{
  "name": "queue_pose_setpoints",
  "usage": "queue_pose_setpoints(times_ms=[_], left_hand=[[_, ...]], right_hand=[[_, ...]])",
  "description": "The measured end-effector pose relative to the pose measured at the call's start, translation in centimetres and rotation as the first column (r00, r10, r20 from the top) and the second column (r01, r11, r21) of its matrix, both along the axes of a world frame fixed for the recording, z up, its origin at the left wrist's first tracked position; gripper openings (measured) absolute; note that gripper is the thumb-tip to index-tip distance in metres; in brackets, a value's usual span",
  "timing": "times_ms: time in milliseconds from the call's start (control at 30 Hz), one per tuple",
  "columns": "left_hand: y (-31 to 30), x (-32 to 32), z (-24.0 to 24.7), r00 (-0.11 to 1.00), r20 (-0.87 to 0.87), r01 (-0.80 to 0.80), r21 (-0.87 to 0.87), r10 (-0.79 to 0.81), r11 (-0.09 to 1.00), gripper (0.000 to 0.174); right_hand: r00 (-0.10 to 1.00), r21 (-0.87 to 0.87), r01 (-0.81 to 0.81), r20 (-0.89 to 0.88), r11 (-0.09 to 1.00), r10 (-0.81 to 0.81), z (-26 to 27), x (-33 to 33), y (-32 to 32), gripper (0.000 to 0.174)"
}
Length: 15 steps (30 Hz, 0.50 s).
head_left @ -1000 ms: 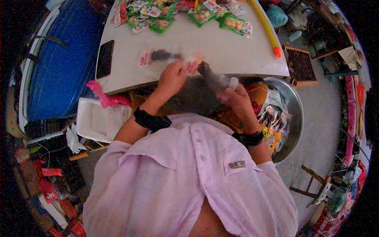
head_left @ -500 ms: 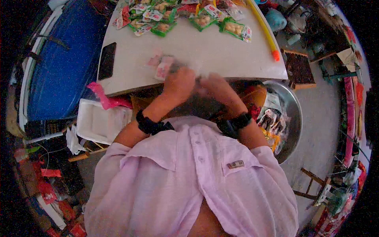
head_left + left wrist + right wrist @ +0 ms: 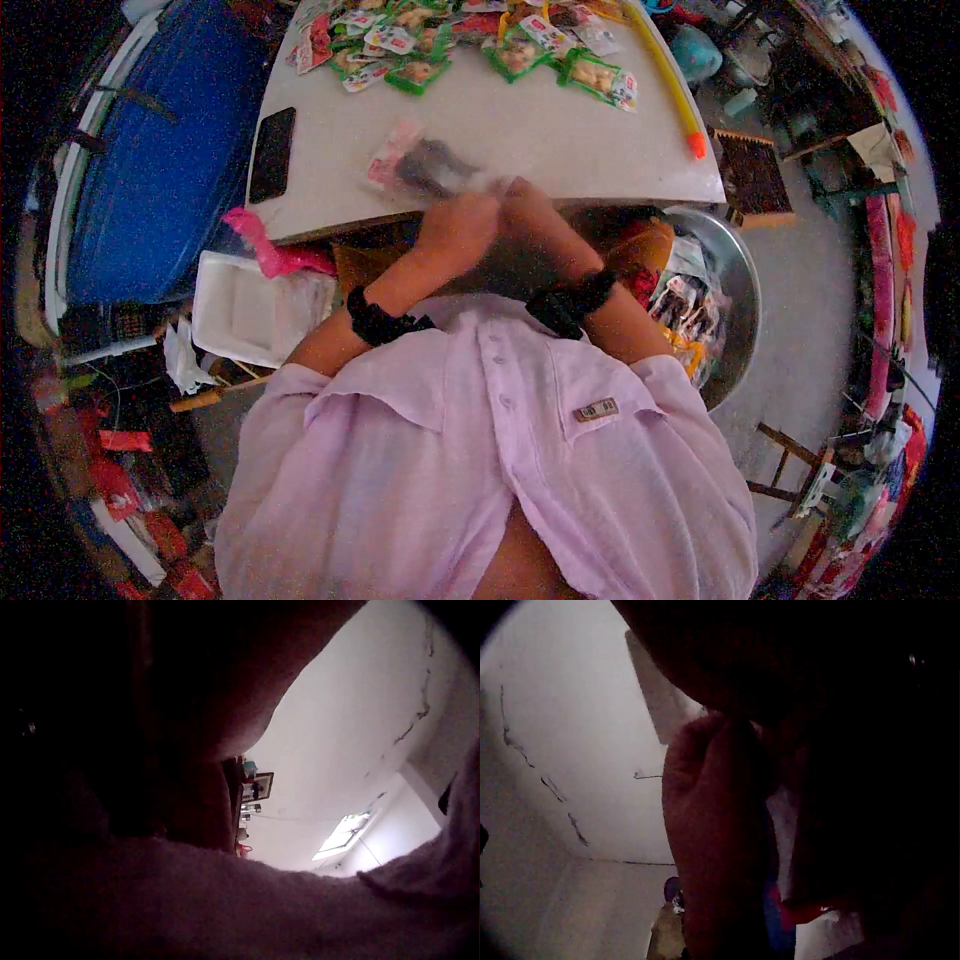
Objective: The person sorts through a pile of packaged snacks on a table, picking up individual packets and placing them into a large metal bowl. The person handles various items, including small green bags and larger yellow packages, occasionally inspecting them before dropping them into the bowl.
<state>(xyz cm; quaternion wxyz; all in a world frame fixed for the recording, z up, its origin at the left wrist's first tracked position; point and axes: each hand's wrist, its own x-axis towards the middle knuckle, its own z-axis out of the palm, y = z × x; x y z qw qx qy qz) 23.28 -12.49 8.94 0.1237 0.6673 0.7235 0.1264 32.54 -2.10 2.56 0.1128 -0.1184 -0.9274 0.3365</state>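
Observation:
A clear packet with pink print and dark contents (image 3: 435, 167), blurred, lies at the table's near edge, just beyond the hands. The left hand (image 3: 460, 228) pinches its near end with curled fingers. Close against it, the right hand (image 3: 532, 222) has its fingertips at the same end of the packet, also curled in a pinch. In the right wrist view a hand (image 3: 716, 772) shows dark with bent fingers; the thing between them is hidden. The left wrist view is mostly dark skin and cloth.
Green-edged packets (image 3: 515, 52) lie along the table's far side (image 3: 560, 150). A black phone (image 3: 272, 155) is at the left edge, a yellow tube (image 3: 665, 80) at the right. A metal basin (image 3: 745, 310) with packets stands right, a white foam box (image 3: 235, 310) left.
The right hand has come in from the right to meet the left hand at the packet. The packet's dark part has shifted and now shows beyond the left hand.

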Motion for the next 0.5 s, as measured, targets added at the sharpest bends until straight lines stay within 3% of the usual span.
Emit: queue_pose_setpoints(times_ms=[100,200,300,367,467,500], left_hand=[[-0.5,-0.4,-0.2,1.000,0.005,-0.015,0.040,0.015,0.999,0.018],[-1.3,-0.6,0.7,0.998,-0.048,0.031,0.041,-0.029,0.999,0.024],[-2.3,-1.5,-1.1,0.966,-0.237,0.206,0.486,-0.098,0.850,0.033],[-1.8,-2.2,-2.1,0.954,-0.297,0.185,0.454,-0.048,0.871,0.027],[-1.6,-3.3,-4.8,0.931,-0.366,0.218,0.510,-0.019,0.832,0.024],[-1.4,-3.5,-5.4,0.924,-0.381,0.245,0.544,-0.024,0.802,0.023]], right_hand=[[0.993,0.120,0.105,-0.058,0.987,-0.099,1.2,-0.6,-0.8,0.013],[0.997,0.158,-0.058,-0.051,0.986,0.066,2.0,-0.1,-0.9,0.013],[0.996,-0.021,0.081,0.049,0.996,-0.080,6.1,2.7,-2.1,0.012],[0.987,-0.036,0.110,0.125,0.993,-0.105,5.2,3.5,-1.9,0.014],[0.994,-0.335,0.113,0.049,0.935,-0.103,0.9,4.4,-1.9,0.021],[0.983,-0.628,0.173,0.070,0.759,-0.167,1.3,4.3,-2.4,0.022]])
